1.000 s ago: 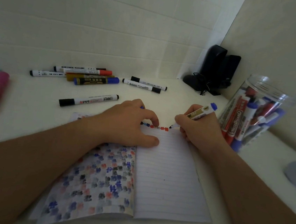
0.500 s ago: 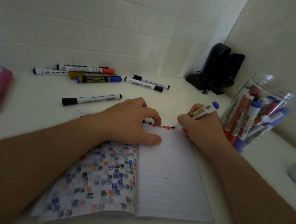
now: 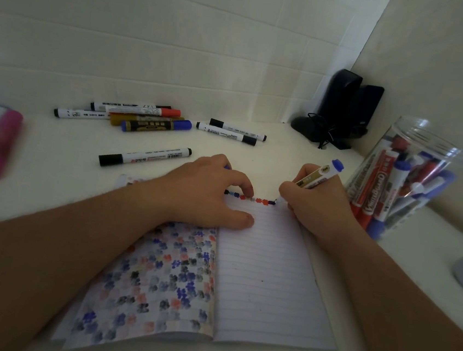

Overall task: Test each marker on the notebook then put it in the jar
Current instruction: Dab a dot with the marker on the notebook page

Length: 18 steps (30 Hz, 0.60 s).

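White bench (image 3: 52, 185), tiled corner wall. Mid-task. Right hand (image 3: 318, 207) pinching gold-barrel blue marker (image 3: 317, 175), tip on notebook (image 3: 265, 279) top line, adding to row of test marks (image 3: 250, 198). Left hand (image 3: 208, 193) pressing page flat, fingers curled over small blue thing, likely cap. Jar (image 3: 413, 177) at right already holding many markers. Roughly eight loose markers (image 3: 143, 156) on bench, apparently untested.

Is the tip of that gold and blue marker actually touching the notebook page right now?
Touching. The head view shows the right hand holding the gold and blue marker with its tip meeting the notebook page's top line, at the end of the coloured marks.
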Each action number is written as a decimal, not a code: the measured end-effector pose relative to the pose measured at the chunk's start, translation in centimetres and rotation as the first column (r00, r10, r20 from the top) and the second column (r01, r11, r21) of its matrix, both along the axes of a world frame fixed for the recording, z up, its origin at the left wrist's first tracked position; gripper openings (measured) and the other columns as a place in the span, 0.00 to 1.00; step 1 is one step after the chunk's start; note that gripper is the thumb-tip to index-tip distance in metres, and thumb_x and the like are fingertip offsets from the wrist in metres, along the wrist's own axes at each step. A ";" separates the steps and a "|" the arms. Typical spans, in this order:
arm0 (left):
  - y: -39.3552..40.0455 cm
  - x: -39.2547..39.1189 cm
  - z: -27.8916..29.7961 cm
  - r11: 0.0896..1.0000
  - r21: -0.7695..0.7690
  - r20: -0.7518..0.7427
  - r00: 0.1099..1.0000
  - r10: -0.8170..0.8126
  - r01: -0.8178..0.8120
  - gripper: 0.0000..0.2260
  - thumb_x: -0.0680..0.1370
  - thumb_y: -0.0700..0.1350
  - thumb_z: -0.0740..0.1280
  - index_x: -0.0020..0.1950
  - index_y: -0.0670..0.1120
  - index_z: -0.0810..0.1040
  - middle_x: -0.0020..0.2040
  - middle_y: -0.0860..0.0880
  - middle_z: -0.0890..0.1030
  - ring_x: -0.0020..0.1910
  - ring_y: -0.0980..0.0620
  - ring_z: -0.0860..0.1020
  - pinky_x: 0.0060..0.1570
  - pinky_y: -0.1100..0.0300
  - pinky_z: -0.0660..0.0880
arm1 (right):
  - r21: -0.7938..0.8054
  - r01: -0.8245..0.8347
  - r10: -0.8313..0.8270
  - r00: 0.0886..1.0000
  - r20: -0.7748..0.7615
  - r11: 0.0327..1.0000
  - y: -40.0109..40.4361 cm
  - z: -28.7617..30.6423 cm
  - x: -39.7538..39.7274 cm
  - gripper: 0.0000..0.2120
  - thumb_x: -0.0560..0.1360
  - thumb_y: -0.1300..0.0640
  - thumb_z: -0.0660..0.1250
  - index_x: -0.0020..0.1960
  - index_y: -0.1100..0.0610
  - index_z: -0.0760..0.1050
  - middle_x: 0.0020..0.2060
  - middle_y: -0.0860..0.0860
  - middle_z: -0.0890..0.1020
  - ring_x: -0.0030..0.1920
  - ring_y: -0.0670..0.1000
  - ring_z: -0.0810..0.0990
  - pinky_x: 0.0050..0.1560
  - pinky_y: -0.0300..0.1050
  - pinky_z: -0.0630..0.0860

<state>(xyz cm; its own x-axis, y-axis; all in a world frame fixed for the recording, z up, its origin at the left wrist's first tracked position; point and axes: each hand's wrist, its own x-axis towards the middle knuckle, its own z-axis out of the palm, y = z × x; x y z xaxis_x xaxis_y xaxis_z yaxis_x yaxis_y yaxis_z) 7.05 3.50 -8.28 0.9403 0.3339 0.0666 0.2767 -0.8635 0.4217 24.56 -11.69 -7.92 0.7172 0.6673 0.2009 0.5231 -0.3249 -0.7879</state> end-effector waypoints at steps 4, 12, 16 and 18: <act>0.1 0.0 0.0 1.000 0.002 -0.007 1.000 0.003 -0.003 0.22 0.69 0.72 0.68 0.62 0.71 0.72 0.54 0.60 0.68 0.57 0.56 0.69 0.59 0.52 0.75 | 0.040 0.002 -0.001 1.000 -0.015 0.999 -0.1 0.0 0.0 0.09 0.72 0.58 0.72 0.40 0.61 0.73 0.33 0.62 0.78 0.31 0.51 0.75 0.37 0.48 0.77; 0.0 0.0 0.1 1.000 0.008 -0.008 1.000 0.002 -0.002 0.22 0.70 0.72 0.67 0.62 0.71 0.72 0.53 0.61 0.67 0.55 0.57 0.69 0.57 0.54 0.74 | 0.009 -0.006 0.007 1.000 -0.010 1.000 -0.1 -0.2 0.0 0.11 0.72 0.56 0.74 0.44 0.61 0.76 0.37 0.62 0.81 0.33 0.52 0.78 0.39 0.51 0.81; -0.1 0.0 0.1 1.000 0.003 -0.011 1.000 0.002 -0.002 0.22 0.70 0.72 0.68 0.62 0.71 0.72 0.53 0.61 0.67 0.55 0.57 0.69 0.57 0.54 0.74 | 0.007 -0.025 0.025 1.000 -0.018 1.000 -0.1 -0.1 -0.1 0.13 0.71 0.57 0.74 0.43 0.65 0.73 0.38 0.65 0.79 0.33 0.54 0.77 0.39 0.51 0.79; 0.0 0.0 0.1 1.000 0.008 -0.014 1.000 0.003 -0.003 0.22 0.70 0.72 0.68 0.62 0.71 0.72 0.53 0.61 0.67 0.55 0.56 0.69 0.57 0.54 0.74 | 0.017 -0.025 0.025 0.999 -0.023 1.000 -0.1 -0.1 -0.1 0.13 0.71 0.58 0.74 0.43 0.65 0.73 0.37 0.65 0.79 0.33 0.54 0.76 0.38 0.51 0.78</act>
<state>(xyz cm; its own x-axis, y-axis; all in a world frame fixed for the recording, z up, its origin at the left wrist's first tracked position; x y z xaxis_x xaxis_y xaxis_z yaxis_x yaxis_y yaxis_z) 7.02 3.48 -8.18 0.9402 0.3361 0.0559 0.2852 -0.8660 0.4107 24.51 -11.81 -8.03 0.7049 0.6818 0.1956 0.5123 -0.2987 -0.8052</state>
